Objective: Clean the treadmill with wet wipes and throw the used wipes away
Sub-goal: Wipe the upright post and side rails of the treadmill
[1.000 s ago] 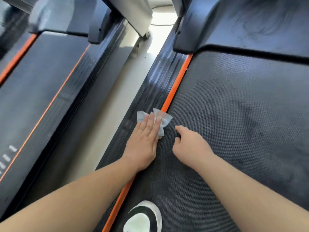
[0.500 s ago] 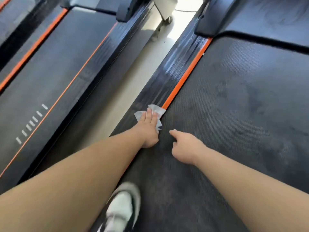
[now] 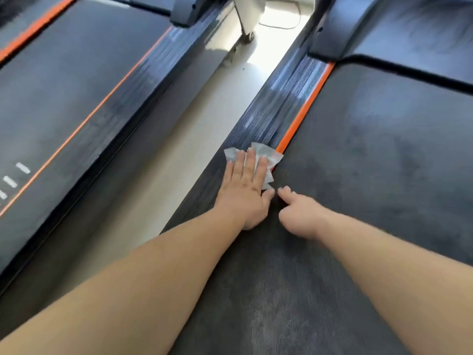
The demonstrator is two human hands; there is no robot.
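A crumpled white wet wipe lies on the ribbed black side rail of the treadmill, beside its orange strip. My left hand presses flat on the wipe with fingers spread, covering most of it. My right hand rests on the dark belt just right of the left hand, fingers curled and index finger pointing forward, holding nothing.
A second treadmill with orange lines runs along the left. A strip of pale floor separates the two machines. A black motor cover rises at the belt's far end. A pale upright with a caster stands on the floor ahead.
My left hand has slid the wipe forward along the rail. The right hand followed, now closer to the left. The shoe seen at the bottom edge has left the view.
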